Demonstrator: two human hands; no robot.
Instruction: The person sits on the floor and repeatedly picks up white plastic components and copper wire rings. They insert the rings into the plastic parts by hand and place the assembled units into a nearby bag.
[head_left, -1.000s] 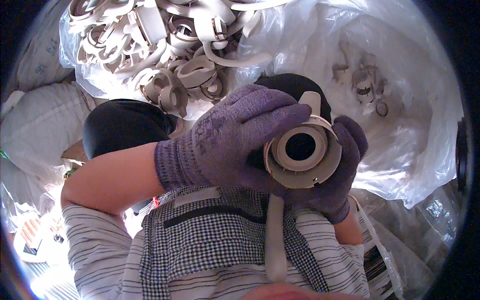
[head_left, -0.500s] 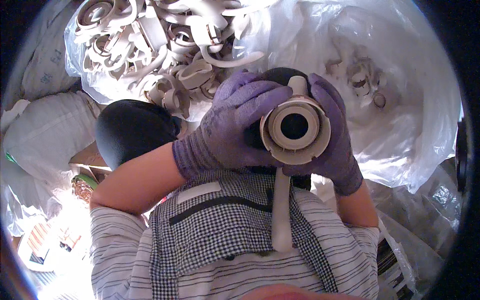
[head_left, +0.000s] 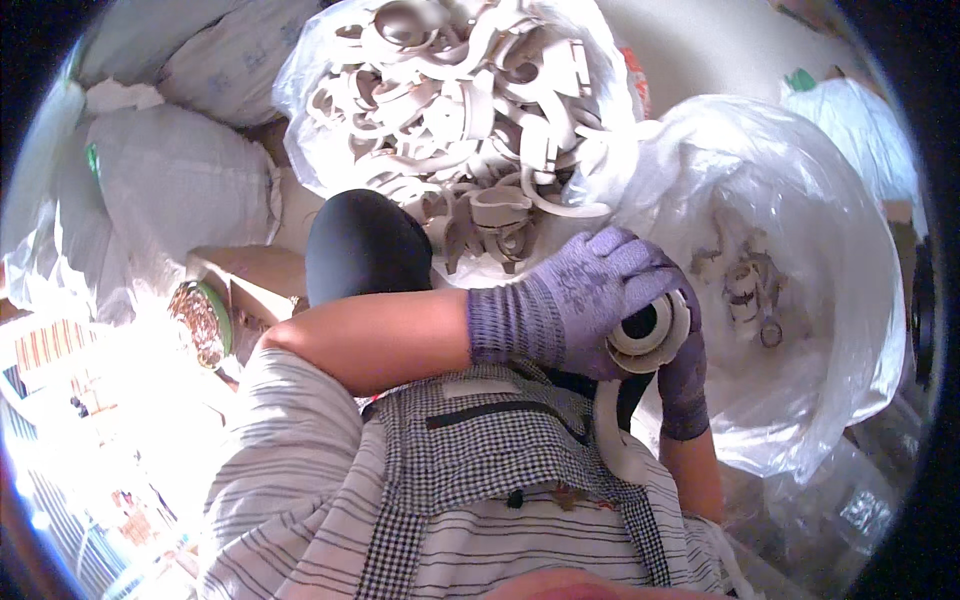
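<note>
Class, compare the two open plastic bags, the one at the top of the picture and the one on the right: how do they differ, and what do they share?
The top bag is heaped with pale parts; the right bag shows only a few small pieces inside.
The top bag's sides are largely hidden by its contents; the right bag shows broad stretches of bare plastic.
Both are see-through and crumpled.

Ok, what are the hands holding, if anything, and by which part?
A pale fitting: the left hand and right hand grip its round body from either side, not its tail.
</note>
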